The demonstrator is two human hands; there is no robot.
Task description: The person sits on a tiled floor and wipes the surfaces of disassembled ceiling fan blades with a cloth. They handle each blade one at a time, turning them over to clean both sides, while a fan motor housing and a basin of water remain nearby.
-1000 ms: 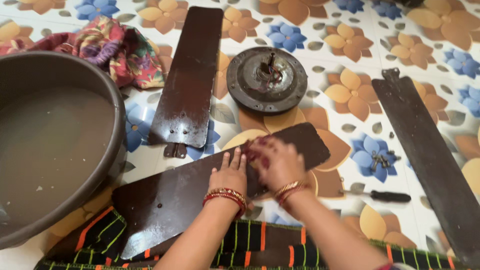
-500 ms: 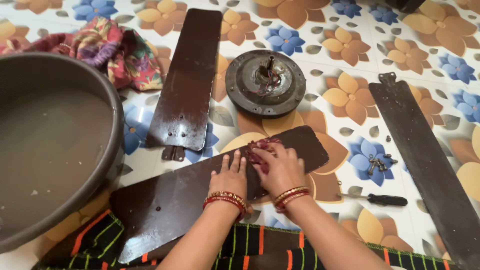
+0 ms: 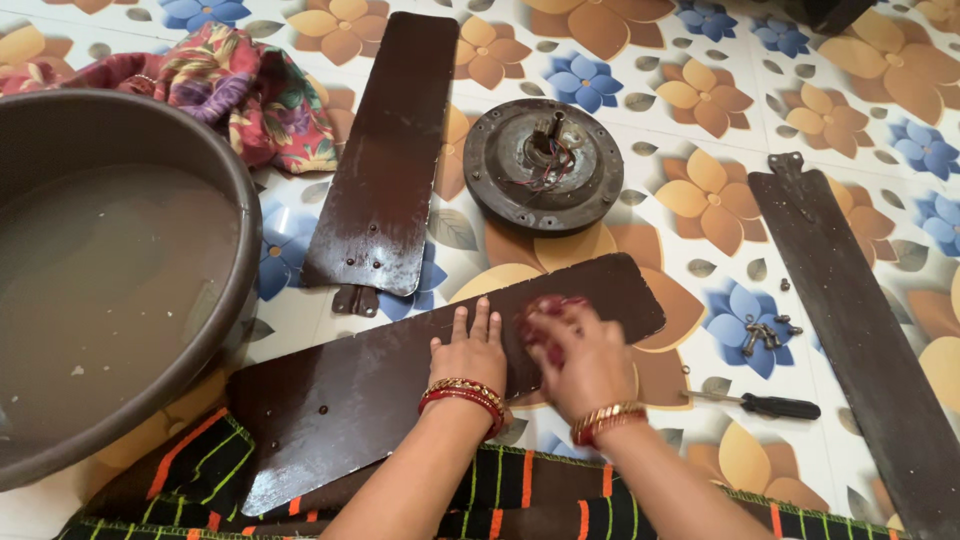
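Red cloth (image 3: 545, 308) under right-hand fingers (image 3: 560, 330)

Bare floor (image 3: 690, 262) lies open past the blade's (image 3: 400, 380) far end, but the big tub (image 3: 120, 270) blocks the left and the round motor (image 3: 545, 165) sits ahead.

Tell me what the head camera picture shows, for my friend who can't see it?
A person's left hand presses flat on a dark brown fan blade lying on a flowered floor, while the right hand rubs it with a reddish cloth. Around it lie two more blades, a round fan motor, a screwdriver, loose screws and a big tub of murky water.
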